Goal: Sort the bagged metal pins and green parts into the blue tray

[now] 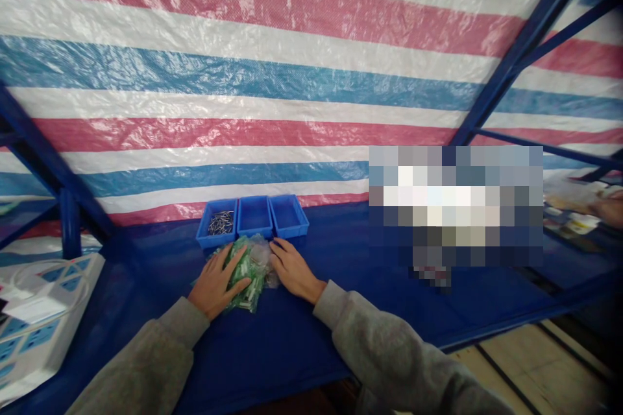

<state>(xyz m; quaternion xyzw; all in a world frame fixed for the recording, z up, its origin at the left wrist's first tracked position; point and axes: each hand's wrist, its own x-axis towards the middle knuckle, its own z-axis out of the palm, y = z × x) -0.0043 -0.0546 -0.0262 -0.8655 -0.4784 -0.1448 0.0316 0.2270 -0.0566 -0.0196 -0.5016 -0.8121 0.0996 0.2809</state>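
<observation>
Head view: what shows?

"Striped sheeting, blue tabletop, then three blue bins at twelve from the green bags."

"Hands?"

"Left hand at nine, fingers spread on green; right hand at three, bent by a clear bag, grip unclear."

"Risk?"

"Pushing toward eleven might jog a bin, spilling metal pieces."

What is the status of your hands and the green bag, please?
Left hand spread on green bag. Right hand at clear bag alongside. Three blue bins close beyond, not blocking either hand.
</observation>
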